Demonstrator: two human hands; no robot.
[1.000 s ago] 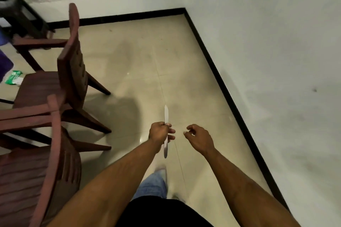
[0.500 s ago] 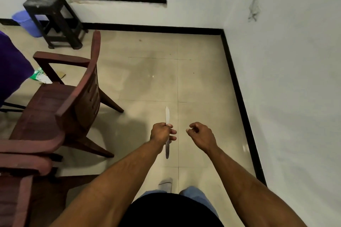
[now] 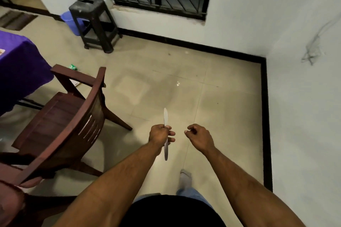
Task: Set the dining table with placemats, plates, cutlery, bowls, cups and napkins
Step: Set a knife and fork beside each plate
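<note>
My left hand (image 3: 160, 134) grips a pale, flat knife (image 3: 165, 119) by its middle, blade pointing away from me, over the tiled floor. My right hand (image 3: 200, 135) hovers just to the right of it with the fingers loosely curled and nothing in them. At the far left edge stands the dining table under a purple cloth (image 3: 20, 64), with a small pale item at its edge, too cut off to identify. Both hands are well away from the table.
A dark wooden armchair (image 3: 73, 116) stands left of my arms, a second chair (image 3: 11, 199) at the bottom left. A black plastic stool (image 3: 94, 22) and a blue bucket (image 3: 69, 20) sit under the barred window. White walls close the right side and back.
The view has swung left and upward: the window, stool and purple table have come into sight. My hands keep the same pose, with the knife still in the left.
</note>
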